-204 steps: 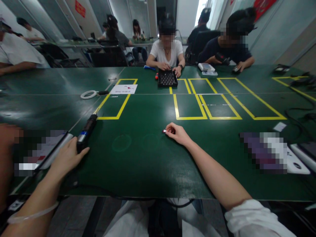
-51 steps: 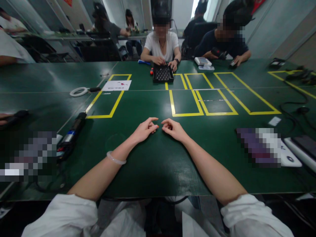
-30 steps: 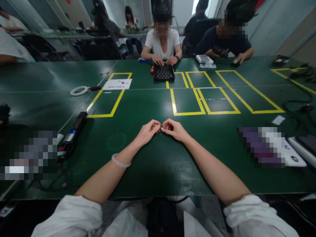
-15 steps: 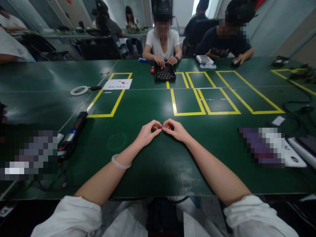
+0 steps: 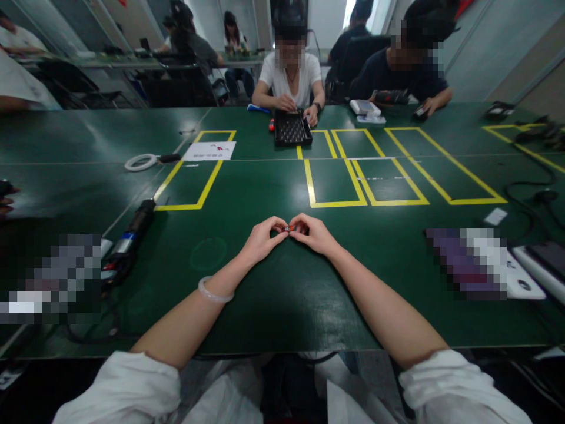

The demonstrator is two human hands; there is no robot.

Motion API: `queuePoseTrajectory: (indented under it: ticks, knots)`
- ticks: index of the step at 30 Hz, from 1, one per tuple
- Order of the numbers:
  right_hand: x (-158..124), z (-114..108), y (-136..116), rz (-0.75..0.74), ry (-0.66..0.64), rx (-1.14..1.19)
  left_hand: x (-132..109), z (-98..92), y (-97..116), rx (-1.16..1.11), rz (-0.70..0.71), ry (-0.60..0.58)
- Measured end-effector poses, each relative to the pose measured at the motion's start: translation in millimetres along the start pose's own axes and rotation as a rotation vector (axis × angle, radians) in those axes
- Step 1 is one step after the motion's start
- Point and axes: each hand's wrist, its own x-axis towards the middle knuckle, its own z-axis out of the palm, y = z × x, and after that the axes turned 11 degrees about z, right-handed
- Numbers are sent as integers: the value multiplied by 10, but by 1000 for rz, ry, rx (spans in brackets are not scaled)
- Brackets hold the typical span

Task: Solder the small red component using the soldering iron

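Pinching a small red-and-silver part (image 5: 288,228) from either side, the left hand (image 5: 261,240) and the right hand (image 5: 314,234) are met fingertip to fingertip just above the green table (image 5: 273,294), near its middle. Seconds ago the part was held by the right hand alone while the left lay on the electric screwdriver (image 5: 132,235), now left well apart at the left, so the part is judged to be worked two-handed. Across the table a black tray (image 5: 293,143) is tended by another person's hands; its cells hold small pieces too small to tell.
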Motion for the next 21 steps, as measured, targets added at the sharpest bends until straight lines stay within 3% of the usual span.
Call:
queuePoseTrajectory:
  ticks: [13, 21]
  knots:
    - [1, 17, 41, 11, -7, -21, -9, 2, -55, 60, 10, -14]
    - [-10, 14, -6, 33, 16, -49, -18, -17, -87, 54, -64, 18]
